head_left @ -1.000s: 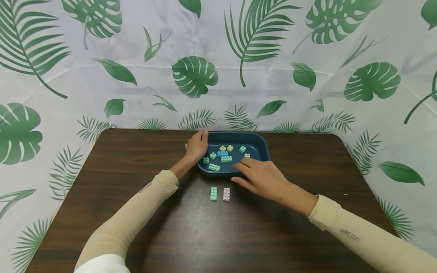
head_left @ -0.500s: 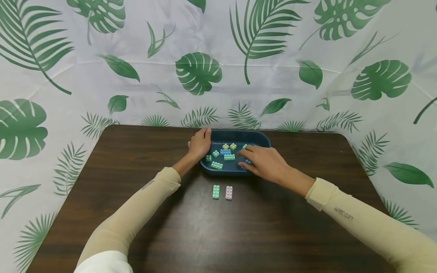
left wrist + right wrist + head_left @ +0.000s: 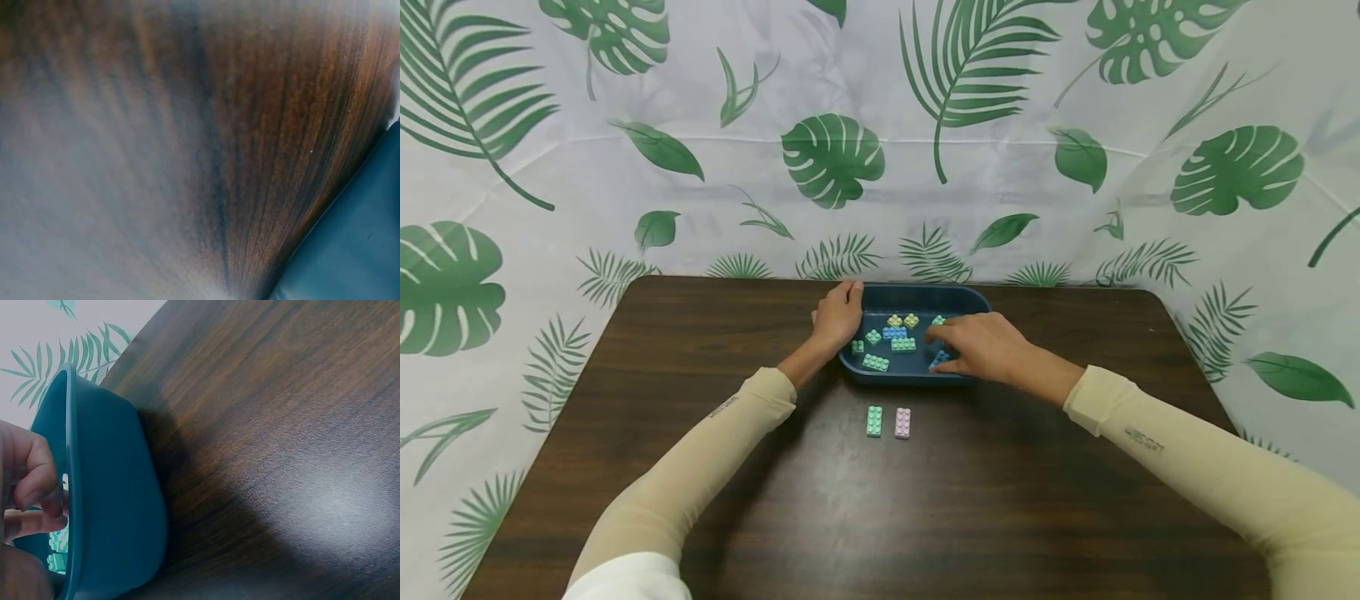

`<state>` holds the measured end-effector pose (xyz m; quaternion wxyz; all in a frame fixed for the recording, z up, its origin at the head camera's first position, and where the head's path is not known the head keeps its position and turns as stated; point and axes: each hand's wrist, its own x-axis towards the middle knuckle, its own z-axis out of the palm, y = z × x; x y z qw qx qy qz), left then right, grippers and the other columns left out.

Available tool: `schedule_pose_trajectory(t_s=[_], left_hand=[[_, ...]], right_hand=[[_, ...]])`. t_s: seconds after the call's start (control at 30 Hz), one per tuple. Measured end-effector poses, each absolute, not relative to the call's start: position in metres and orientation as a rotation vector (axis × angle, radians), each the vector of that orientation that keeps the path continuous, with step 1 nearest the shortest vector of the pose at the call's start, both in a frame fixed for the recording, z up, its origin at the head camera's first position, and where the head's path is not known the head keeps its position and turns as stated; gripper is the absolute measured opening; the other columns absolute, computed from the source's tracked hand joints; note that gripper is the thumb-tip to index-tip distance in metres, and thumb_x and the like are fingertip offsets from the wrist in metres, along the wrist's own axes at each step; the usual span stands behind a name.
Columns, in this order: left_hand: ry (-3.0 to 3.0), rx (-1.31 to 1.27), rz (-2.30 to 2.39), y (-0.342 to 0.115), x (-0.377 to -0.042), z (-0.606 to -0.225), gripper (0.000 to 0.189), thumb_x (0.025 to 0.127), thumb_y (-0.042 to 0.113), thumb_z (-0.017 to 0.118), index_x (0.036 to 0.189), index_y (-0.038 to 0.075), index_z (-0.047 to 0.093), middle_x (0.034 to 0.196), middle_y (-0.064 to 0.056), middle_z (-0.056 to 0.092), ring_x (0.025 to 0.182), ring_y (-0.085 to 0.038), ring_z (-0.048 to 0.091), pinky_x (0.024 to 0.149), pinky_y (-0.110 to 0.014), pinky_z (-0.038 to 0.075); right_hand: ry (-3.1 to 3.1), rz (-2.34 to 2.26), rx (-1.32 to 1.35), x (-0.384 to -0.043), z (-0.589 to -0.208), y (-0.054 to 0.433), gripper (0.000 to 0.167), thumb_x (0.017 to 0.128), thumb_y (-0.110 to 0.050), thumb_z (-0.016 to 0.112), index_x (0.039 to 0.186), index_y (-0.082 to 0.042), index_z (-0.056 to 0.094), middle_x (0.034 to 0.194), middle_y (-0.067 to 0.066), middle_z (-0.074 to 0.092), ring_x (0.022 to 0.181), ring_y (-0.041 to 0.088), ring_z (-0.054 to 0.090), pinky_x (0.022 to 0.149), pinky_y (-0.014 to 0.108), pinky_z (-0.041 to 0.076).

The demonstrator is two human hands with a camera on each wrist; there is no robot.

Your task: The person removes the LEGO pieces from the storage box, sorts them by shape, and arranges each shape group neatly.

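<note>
A dark blue tray (image 3: 917,379) stands near the far edge of the table, with toy building bricks inside. My left hand (image 3: 837,318) holds the tray by its left rim; the left wrist view has only the tray's wall (image 3: 356,231), no fingers. My right hand (image 3: 988,346) reaches over the front right of the tray, fingers bent and thumb apart from them. Between thumb and fingers lies a blue brick (image 3: 938,358) on the tray floor. In the right wrist view the fingers (image 3: 37,478) hang inside the rim, green bricks (image 3: 59,550) beyond them.
On the table (image 3: 820,500) in front of the tray lie a green brick (image 3: 874,422) and a pink brick (image 3: 902,423), side by side. A leaf-patterned cloth (image 3: 722,167) hangs right behind the table's far edge.
My right hand has moved from the tray's front rim further into it, and a blue brick has come into view by its thumb. My left hand has stayed on the left rim.
</note>
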<state>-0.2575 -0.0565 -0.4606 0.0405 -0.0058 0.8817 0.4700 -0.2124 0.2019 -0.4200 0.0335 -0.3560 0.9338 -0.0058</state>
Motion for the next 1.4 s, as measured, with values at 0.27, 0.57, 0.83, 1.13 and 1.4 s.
schedule_pose_trajectory(t_s=[0.27, 0.57, 0.83, 1.13, 1.4], left_hand=[[2.696, -0.030, 1.436, -0.057, -0.256, -0.460, 0.049, 0.116, 0.041, 0.034, 0.145, 0.011, 0.060, 0.142, -0.012, 0.067, 0.135, -0.036, 0.059, 0.115, -0.060, 0.031], [2.696, -0.007, 1.446, -0.057, -0.256, -0.460, 0.048, 0.117, 0.040, 0.034, 0.142, 0.010, 0.061, 0.128, -0.015, 0.069, 0.128, -0.037, 0.062, 0.112, -0.060, 0.032], [2.702, -0.016, 1.423, -0.057, -0.256, -0.460, 0.049, 0.117, 0.041, 0.033, 0.144, 0.011, 0.060, 0.132, -0.014, 0.069, 0.132, -0.037, 0.060, 0.114, -0.061, 0.032], [2.702, -0.024, 1.433, -0.056, -0.259, -0.459, 0.049, 0.116, 0.042, 0.033, 0.143, 0.012, 0.060, 0.134, -0.013, 0.069, 0.131, -0.037, 0.060, 0.113, -0.060, 0.032], [2.695, -0.033, 1.440, -0.058, -0.259, -0.460, 0.048, 0.116, 0.042, 0.034, 0.142, 0.011, 0.061, 0.131, -0.013, 0.069, 0.130, -0.036, 0.060, 0.114, -0.060, 0.032]], right_hand=[[2.832, 0.050, -1.051, -0.216, -0.422, 0.197, 0.048, 0.086, -0.056, 0.084, 0.121, -0.027, 0.072, 0.090, -0.009, 0.077, 0.070, 0.004, 0.065, 0.050, 0.025, 0.043], [2.829, 0.120, -0.950, -0.217, -0.424, 0.193, 0.056, 0.084, -0.059, 0.085, 0.126, -0.024, 0.071, 0.087, -0.008, 0.076, 0.065, 0.005, 0.061, 0.050, 0.027, 0.044], [2.827, 0.128, -0.969, -0.218, -0.427, 0.192, 0.055, 0.083, -0.058, 0.086, 0.122, -0.022, 0.072, 0.084, -0.007, 0.074, 0.062, 0.007, 0.058, 0.051, 0.028, 0.044], [2.844, 0.046, -0.995, -0.218, -0.428, 0.191, 0.045, 0.084, -0.053, 0.087, 0.112, -0.022, 0.074, 0.097, -0.004, 0.079, 0.070, 0.010, 0.064, 0.054, 0.029, 0.048], [2.857, 0.022, -1.013, -0.219, -0.431, 0.192, 0.038, 0.085, -0.054, 0.086, 0.106, -0.024, 0.075, 0.101, -0.006, 0.079, 0.073, 0.009, 0.066, 0.056, 0.028, 0.049]])
